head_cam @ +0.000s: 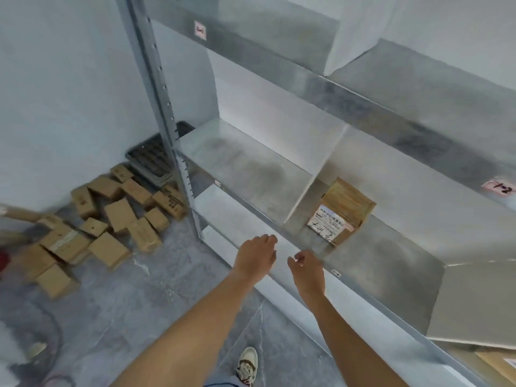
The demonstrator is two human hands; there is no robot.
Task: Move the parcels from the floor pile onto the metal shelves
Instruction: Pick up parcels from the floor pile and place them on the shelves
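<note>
A pile of several brown cardboard parcels (111, 219) lies on the floor at the left, beside the wall. One brown parcel (342, 212) with a white label stands on the metal shelf (251, 169), just right of a divider. My left hand (255, 256) and my right hand (307, 270) hover side by side in front of the shelf's front edge, a little below and left of that parcel. Both hands hold nothing, with fingers loosely bent.
The shelf's upright post (173, 135) stands between the pile and the shelves. A dark grated tray (152, 156) lies on the floor behind the pile. Another person's arm (19, 213) reaches in at the left edge. My shoe (247, 364) is on the grey floor.
</note>
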